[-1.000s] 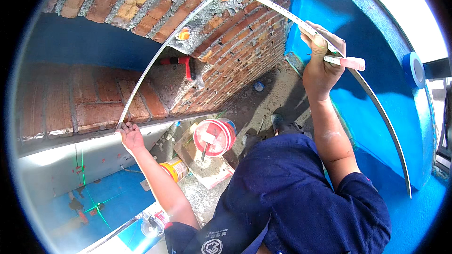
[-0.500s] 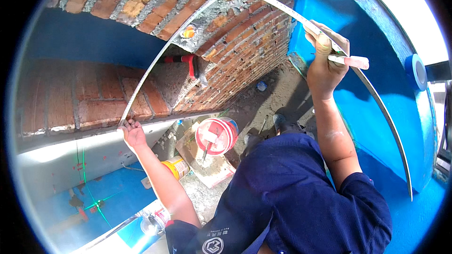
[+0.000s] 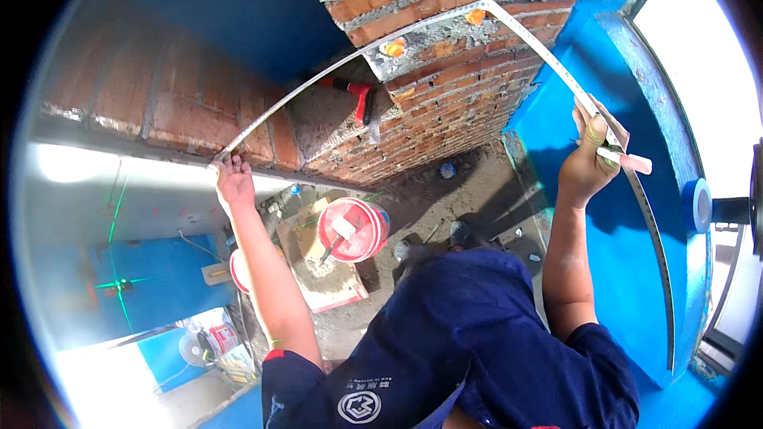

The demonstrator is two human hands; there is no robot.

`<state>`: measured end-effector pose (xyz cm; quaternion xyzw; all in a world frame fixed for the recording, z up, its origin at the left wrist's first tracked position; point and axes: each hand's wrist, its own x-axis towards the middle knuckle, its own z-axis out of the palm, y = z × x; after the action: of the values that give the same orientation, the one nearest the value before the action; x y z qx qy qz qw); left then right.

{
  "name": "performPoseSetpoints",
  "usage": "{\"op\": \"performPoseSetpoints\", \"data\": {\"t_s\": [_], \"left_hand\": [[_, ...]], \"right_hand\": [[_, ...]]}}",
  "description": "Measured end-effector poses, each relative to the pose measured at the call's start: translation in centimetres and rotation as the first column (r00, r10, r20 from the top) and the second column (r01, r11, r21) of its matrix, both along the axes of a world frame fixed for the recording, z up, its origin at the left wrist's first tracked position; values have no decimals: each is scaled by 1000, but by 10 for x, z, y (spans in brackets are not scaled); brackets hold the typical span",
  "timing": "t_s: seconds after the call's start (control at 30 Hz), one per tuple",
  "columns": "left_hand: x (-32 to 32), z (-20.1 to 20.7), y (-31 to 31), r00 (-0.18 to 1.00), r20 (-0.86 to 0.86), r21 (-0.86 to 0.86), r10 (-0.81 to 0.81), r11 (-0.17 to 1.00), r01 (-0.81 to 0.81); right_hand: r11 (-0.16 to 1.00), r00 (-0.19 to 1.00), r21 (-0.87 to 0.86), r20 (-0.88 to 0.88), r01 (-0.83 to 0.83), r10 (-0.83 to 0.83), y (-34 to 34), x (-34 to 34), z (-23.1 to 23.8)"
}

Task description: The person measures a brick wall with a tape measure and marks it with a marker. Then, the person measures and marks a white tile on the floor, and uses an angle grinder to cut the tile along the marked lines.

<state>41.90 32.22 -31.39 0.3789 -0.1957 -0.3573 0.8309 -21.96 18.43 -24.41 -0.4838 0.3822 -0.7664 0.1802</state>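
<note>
Far left, over a blue panel (image 3: 171, 266), a bright green cross of light (image 3: 119, 283). Below it, somewhat hazy, a tool with a round disc (image 3: 193, 349). Next, at the edge of a brick ledge (image 3: 191, 115), the left hand (image 3: 235, 183) — raised, with fingertips pinched on one end of a long white measuring tape (image 3: 429, 22). Beyond the left forearm, on the floor, a dusty board (image 3: 338, 295) with a red bucket (image 3: 367, 230) on it, and in the bucket's mouth a pale block and a dark-handled tool. Higher up, on a rough grey surface, a red-and-black tool (image 3: 362, 103).

Farther right, a bare brick wall (image 3: 453, 83) with two orange fittings (image 3: 393, 48), one to each side of a grey patch. Across the front of it, the tape, rising from the left and bent to a peak beside the upper fitting; whether touching the wall, impossible to tell.

At right, well apart from its partner, the right hand (image 3: 590, 160), closed around the tape and a white-and-pink marker (image 3: 628, 160) together. Below that grip, more tape, hanging down before a blue wall (image 3: 628, 270). Last, at far right, a blue ring (image 3: 698, 205).
</note>
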Motion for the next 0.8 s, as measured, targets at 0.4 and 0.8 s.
{"op": "performPoseSetpoints", "data": {"t_s": [0.4,0.8], "left_hand": [[-12,6,-9,990,-71,87,118,990,-112],[-2,-3,-6,997,-23,63,78,995,-77]], "right_hand": [[1000,999,9,-31,6,-6,-3,-6,1],[999,999,-52,-38,1,-3,-7,-1,3]]}}
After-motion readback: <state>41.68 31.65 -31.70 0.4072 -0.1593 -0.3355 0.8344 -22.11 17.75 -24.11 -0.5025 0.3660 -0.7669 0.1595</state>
